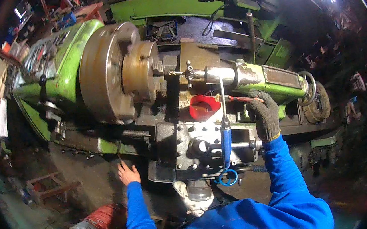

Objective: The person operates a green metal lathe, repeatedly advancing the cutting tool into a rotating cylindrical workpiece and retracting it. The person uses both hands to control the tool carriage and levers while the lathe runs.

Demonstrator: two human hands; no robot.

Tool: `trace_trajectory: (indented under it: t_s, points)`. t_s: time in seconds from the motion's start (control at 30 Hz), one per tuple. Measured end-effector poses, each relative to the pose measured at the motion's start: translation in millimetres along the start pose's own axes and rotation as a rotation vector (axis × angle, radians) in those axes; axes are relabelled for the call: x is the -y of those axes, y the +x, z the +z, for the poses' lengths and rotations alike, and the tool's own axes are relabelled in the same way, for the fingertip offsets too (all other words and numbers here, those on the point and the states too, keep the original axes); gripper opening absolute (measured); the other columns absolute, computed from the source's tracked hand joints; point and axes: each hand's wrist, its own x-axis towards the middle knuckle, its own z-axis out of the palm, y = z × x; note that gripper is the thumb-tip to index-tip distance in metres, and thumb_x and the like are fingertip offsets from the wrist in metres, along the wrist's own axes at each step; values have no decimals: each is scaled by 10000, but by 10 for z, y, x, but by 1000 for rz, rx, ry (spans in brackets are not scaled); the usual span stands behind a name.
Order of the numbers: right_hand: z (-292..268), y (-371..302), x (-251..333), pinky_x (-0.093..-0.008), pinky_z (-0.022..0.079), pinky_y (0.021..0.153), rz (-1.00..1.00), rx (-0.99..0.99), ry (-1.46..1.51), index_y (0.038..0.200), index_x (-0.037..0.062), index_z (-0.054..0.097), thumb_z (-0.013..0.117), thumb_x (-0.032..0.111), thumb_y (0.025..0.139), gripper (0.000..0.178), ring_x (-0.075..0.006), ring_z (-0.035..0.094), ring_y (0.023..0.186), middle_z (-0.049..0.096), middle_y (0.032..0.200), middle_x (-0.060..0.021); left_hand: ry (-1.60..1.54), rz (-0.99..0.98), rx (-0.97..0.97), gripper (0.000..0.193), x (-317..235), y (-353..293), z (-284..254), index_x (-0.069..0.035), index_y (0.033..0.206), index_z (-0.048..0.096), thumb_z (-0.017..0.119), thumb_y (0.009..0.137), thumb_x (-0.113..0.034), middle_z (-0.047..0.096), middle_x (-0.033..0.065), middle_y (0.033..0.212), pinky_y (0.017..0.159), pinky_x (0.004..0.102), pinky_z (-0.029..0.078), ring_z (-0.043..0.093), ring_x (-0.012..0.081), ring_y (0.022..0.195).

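Observation:
My right hand [265, 114], in a dark knitted glove, is closed round the red handle of a brush [239, 99]. The brush's tip points left, at the rim of a red cup [204, 108] on the lathe carriage. Bare, my left hand [129, 174] has its fingers at the lower end of a thin lever [120, 151] on the lathe's front. A large chuck [110, 73] and a smaller one [141, 72] look smeared by motion. Facing them is a tool holder with cross handles [189, 72], set in the green tailstock [274, 80].
A blue-handled air gun [227, 143] with a long thin nozzle stands in front of the cup, its blue hose [228, 177] coiled below. The tailstock handwheel [309, 88] is at the right. Small tools [47, 55] lie on the headstock. A red-and-grey bundle [94, 226] is on the floor.

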Motion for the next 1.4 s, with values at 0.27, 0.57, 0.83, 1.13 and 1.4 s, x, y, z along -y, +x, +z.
trace_trajectory:
  t_s: [0.27,0.57,0.83,1.13,1.4]
  points:
    - [-77,-88,-248,-264,493,650,85,16,167,1309,-39,660,692,159,940,420,-127,617,733,709,889,-88,-132,-176,-7,801,74,-367,-24,-64,1618,346,723,965,-337,383,250,1614,1143,554,432,456,451,1423]
    - [-36,-18,-154,-266,507,672,62,41,133,1273,-30,681,712,128,923,385,-126,633,801,707,1022,-86,52,63,38,508,57,500,105,-31,1458,576,649,1003,-243,517,207,1519,1093,473,474,536,397,1316]
    - [231,23,-29,-303,582,857,-186,174,-287,1170,-17,740,755,45,916,262,-141,677,998,704,1257,-96,36,73,-166,661,361,87,1201,-65,1626,374,558,992,-96,429,185,1628,1145,478,462,450,381,1454]
    - [479,283,-395,-304,565,861,-138,286,-409,1187,-17,764,749,82,920,285,-135,685,972,774,1058,-98,200,-114,321,682,500,-213,1326,-110,1636,355,576,999,-219,272,143,1728,1128,556,460,375,374,1527]
    - [627,297,-384,-333,576,883,-193,304,-416,1157,2,783,748,99,909,269,-187,728,970,787,1083,-132,22,-192,424,689,862,-1433,621,-65,1536,513,721,952,-366,318,243,1677,1177,522,430,423,452,1468]
